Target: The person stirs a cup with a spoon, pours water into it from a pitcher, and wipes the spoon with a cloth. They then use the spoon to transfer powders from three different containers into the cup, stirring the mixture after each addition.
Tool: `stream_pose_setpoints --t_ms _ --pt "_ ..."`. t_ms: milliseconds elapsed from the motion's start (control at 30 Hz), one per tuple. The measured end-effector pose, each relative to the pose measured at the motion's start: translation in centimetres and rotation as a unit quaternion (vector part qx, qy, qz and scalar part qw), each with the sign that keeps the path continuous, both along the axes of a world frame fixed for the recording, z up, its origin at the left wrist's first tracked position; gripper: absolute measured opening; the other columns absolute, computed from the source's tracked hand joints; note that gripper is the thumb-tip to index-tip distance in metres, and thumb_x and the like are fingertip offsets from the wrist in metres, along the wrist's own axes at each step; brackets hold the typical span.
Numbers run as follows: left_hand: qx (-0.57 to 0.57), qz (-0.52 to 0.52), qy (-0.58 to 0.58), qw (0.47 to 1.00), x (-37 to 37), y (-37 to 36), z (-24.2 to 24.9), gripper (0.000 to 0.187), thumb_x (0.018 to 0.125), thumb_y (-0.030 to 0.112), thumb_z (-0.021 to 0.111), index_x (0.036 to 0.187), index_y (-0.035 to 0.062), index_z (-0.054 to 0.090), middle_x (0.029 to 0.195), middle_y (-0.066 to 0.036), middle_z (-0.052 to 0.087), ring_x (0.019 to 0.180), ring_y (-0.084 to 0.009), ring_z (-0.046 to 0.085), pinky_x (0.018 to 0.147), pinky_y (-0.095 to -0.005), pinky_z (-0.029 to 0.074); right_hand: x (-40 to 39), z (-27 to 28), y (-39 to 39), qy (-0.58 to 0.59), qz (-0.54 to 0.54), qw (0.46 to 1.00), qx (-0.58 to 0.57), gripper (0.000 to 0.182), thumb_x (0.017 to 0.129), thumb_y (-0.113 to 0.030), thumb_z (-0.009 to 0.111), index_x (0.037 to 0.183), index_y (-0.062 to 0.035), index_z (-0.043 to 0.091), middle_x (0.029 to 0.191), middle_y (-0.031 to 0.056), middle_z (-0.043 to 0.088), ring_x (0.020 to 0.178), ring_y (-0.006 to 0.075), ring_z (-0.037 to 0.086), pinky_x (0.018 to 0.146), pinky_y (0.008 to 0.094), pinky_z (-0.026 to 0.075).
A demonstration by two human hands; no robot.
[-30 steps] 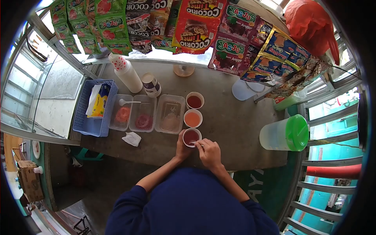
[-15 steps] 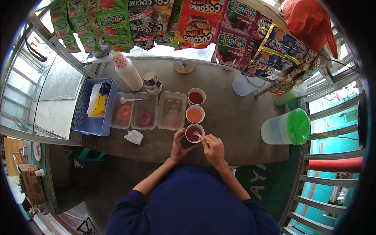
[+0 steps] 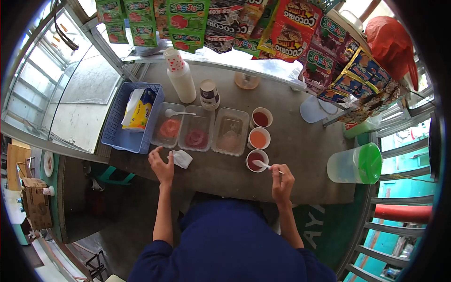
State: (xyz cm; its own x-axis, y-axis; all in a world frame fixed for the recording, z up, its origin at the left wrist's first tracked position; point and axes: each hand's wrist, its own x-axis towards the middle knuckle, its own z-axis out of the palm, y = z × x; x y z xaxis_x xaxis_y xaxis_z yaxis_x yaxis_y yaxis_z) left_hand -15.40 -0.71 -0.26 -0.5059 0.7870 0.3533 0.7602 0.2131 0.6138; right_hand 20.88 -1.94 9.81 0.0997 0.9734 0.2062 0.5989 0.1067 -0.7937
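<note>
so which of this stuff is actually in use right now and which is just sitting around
In use:
- right hand holding the white spoon
- nearest cup of dark red liquid, spoon over it
- left hand beside the crumpled tissue

Sitting around:
- blue basket
- three clear tubs
- green-lidded jug
- hanging snack packets

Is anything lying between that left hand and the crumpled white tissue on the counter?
No. The left hand sits right beside the crumpled tissue, with only bare counter between them; whether fingers touch it cannot be told.
</note>
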Motion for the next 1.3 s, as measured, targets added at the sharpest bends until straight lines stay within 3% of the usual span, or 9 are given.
stream_pose_setpoints --t_ms 100,200,400,567,800,1033,1233,1267,1300 --pt "-0.098 0.003 0.019 0.995 0.4 -1.1 -0.2 0.042 0.075 0.032 0.07 0.108 0.0089 0.058 0.106 -0.01 0.052 0.105 -0.0294 0.049 0.084 -0.0445 0.041 0.0 -0.1 0.2 -0.035 0.008 0.997 0.07 0.022 0.092 -0.013 0.049 0.078 -0.0005 0.06 0.068 0.0059 0.054 0.058 0.0129 0.05 0.053 0.0272 0.039" --pt "-0.15 -0.003 0.041 0.988 1.4 -1.5 -0.5 0.037 0.072 0.033 0.073 0.101 0.0124 0.064 0.104 -0.009 0.054 0.101 -0.0286 0.051 0.081 -0.0449 0.043 -0.4 -0.1 -0.4 0.022 -0.032 0.998 0.056 0.02 0.092 -0.015 0.048 0.08 -0.0039 0.06 0.073 0.0082 0.059 0.068 0.0253 0.055 0.064 0.035 0.04" --pt "0.001 -0.165 -0.136 0.977 2.8 -1.6 -0.7 0.022 0.072 0.016 0.073 0.087 0.0027 0.064 0.089 -0.012 0.058 0.085 -0.0265 0.057 0.072 -0.0339 0.045 -0.6 -0.4 -1.2 -0.014 -0.012 0.998 0.059 0.021 0.092 -0.013 0.048 0.078 -0.0023 0.06 0.071 0.0088 0.057 0.065 0.0224 0.054 0.06 0.0328 0.041" --pt "-0.039 -0.187 -0.322 0.928 6.9 -2.2 1.6 0.019 0.076 0.013 0.072 0.085 0.002 0.06 0.063 0.0 0.058 0.055 -0.0032 0.047 0.05 -0.0216 0.04 -1.7 0.0 -1.3 0.078 -0.039 0.996 0.018 0.023 0.092 -0.013 0.047 0.078 -0.0006 0.06 0.067 0.0055 0.054 0.06 0.0142 0.051 0.056 0.0279 0.04" --pt "-0.048 -0.269 -0.551 0.789 12.8 -3.3 1.0 0.021 0.081 0.011 0.07 0.092 0.0025 0.055 0.077 -0.001 0.06 0.069 -0.0041 0.055 0.055 -0.0202 0.046 -1.0 -1.3 -1.6 0.308 -0.148 0.94 0.002 0.025 0.096 -0.021 0.046 0.082 -0.0022 0.058 0.065 0.0001 0.05 0.058 0.0072 0.046 0.054 0.0215 0.037" --pt "-0.101 -0.199 -0.715 0.662 14.3 -4.0 3.7 0.024 0.086 0.011 0.063 0.104 0.0041 0.05 0.1 -0.006 0.06 0.086 -0.0137 0.062 0.072 -0.0294 0.057 -4.4 -1.8 -2.0 0.554 -0.045 0.823 -0.12 0.024 0.096 -0.025 0.047 0.088 -0.005 0.058 0.073 0.0017 0.053 0.065 0.0093 0.05 0.058 0.0237 0.039" --pt "0.034 -0.232 -0.878 0.418 11.2 -4.3 7.4 0.048 0.082 -0.005 0.036 0.13 0.0009 0.037 0.125 -0.014 0.051 0.112 -0.022 0.055 0.091 -0.0408 0.051 -8.7 -1.5 -1.2 0.562 -0.003 0.81 -0.166 0.023 0.097 -0.025 0.045 0.092 -0.0048 0.055 0.073 0.0017 0.052 0.067 0.0092 0.048 0.06 0.0231 0.037" --pt "0.035 -0.232 -0.877 0.419 11.1 -4.4 7.7 0.048 0.082 -0.005 0.036 0.13 0.0009 0.037 0.125 -0.014 0.051 0.112 -0.022 0.055 0.091 -0.0408 0.051 -9.3 -1.2 -1.0 0.554 0.013 0.818 -0.154 0.023 0.098 -0.025 0.044 0.093 -0.0047 0.055 0.073 0.0018 0.053 0.067 0.009 0.048 0.06 0.0231 0.038" --pt "0.019 -0.221 -0.834 0.505 11.0 -4.6 8.0 0.048 0.083 -0.005 0.038 0.131 0.0006 0.035 0.125 -0.014 0.051 0.112 -0.0221 0.055 0.091 -0.0409 0.051 -9.7 -0.9 -0.9 0.543 0.022 0.825 -0.155 0.025 0.098 -0.025 0.043 0.093 -0.0042 0.056 0.074 0.0017 0.054 0.068 0.0083 0.049 0.061 0.022 0.038"
